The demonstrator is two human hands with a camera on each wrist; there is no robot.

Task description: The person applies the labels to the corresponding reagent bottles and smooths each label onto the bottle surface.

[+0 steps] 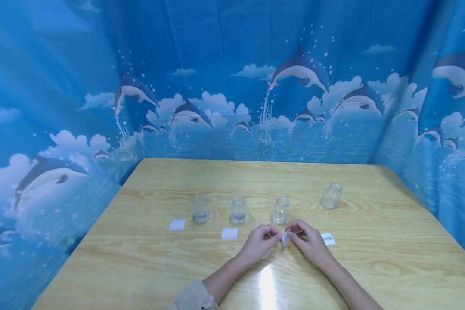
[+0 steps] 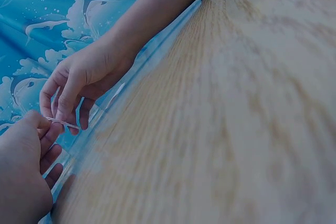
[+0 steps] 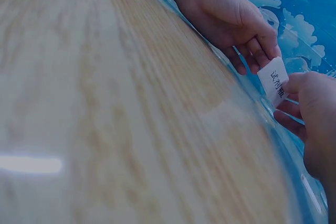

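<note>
The held white label (image 3: 271,83) read 试剂瓶 in dark characters. Markings on a second white card (image 1: 328,239), the leftmost jar (image 1: 201,207) and the jar beside it (image 1: 238,208) were too small to read.

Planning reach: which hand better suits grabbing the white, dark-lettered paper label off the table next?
Right, probably: that label lies beside the right hand, farther from the left hand. Both pinch a lettered white card.
</note>
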